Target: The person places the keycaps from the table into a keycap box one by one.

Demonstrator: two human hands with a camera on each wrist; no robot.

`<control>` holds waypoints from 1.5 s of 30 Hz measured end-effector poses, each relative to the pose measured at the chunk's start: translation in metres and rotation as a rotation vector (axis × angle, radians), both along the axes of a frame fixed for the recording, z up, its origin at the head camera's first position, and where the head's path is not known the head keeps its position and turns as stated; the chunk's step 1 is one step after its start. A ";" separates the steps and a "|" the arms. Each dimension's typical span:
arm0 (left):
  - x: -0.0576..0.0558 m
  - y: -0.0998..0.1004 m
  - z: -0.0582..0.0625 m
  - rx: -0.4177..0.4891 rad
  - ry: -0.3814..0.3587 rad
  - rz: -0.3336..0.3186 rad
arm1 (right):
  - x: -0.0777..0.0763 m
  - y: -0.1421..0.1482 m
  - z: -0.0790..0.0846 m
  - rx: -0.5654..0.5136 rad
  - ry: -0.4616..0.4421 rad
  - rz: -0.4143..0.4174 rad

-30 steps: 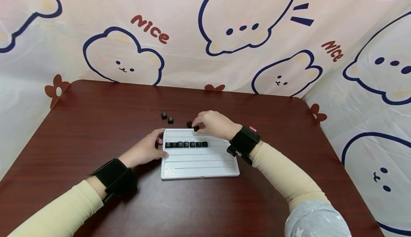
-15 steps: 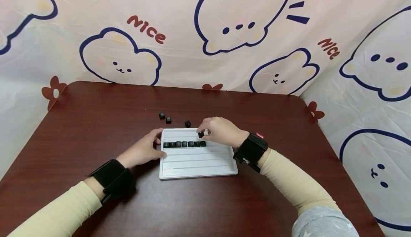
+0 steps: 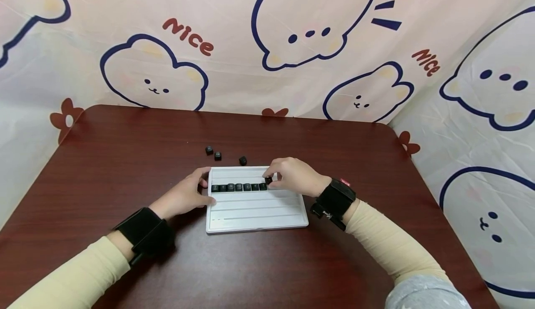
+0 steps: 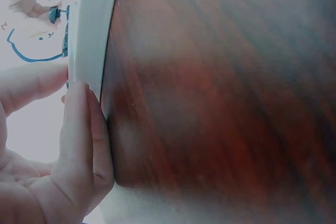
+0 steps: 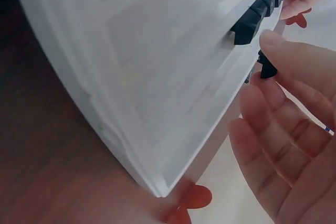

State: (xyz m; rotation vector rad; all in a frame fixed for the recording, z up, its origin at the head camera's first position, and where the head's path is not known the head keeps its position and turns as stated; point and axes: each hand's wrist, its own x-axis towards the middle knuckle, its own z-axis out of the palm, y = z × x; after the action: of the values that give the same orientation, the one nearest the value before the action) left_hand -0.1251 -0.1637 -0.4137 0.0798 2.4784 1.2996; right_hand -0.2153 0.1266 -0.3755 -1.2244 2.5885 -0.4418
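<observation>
A white grooved tray [image 3: 255,216] lies on the table. A row of several black keycaps [image 3: 238,187] stands in one of its grooves. My left hand [image 3: 184,198] rests against the tray's left edge, thumb on the rim and fingers near the far corner. In the left wrist view, those fingers [image 4: 79,129] lie fairly straight along the tray's side. My right hand [image 3: 298,176] pinches a single black keycap [image 5: 268,66] between thumb and index finger. This keycap is close to the row's right end, over the tray's upper part.
Two loose keycaps [image 3: 213,153] lie close together on the brown table [image 3: 259,267] behind the tray, left of its middle. Another keycap [image 3: 243,160] lies near the tray's far edge. A printed cloth [image 3: 238,30] hangs behind the table and along its sides.
My right hand has carried the pinched keycap from behind the tray's far edge, rightward and nearer, to the row's right end. The left hand keeps its place on the tray.
</observation>
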 end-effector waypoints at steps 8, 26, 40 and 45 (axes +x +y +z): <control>-0.001 0.000 -0.002 -0.004 0.005 0.006 | 0.003 0.004 -0.006 0.014 0.016 -0.019; -0.001 0.000 -0.002 -0.015 0.007 0.004 | 0.002 0.006 -0.014 0.030 0.020 -0.007; -0.002 0.000 -0.002 -0.010 0.001 0.007 | 0.003 0.005 -0.018 0.013 0.044 0.001; -0.001 0.000 -0.002 -0.010 -0.002 0.008 | 0.004 0.006 -0.019 0.004 0.039 0.005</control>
State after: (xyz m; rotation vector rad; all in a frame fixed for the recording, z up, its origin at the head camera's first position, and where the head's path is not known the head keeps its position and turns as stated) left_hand -0.1266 -0.1642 -0.4161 0.0666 2.4860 1.2899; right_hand -0.2115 0.1322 -0.3944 -1.2500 2.6169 -0.4151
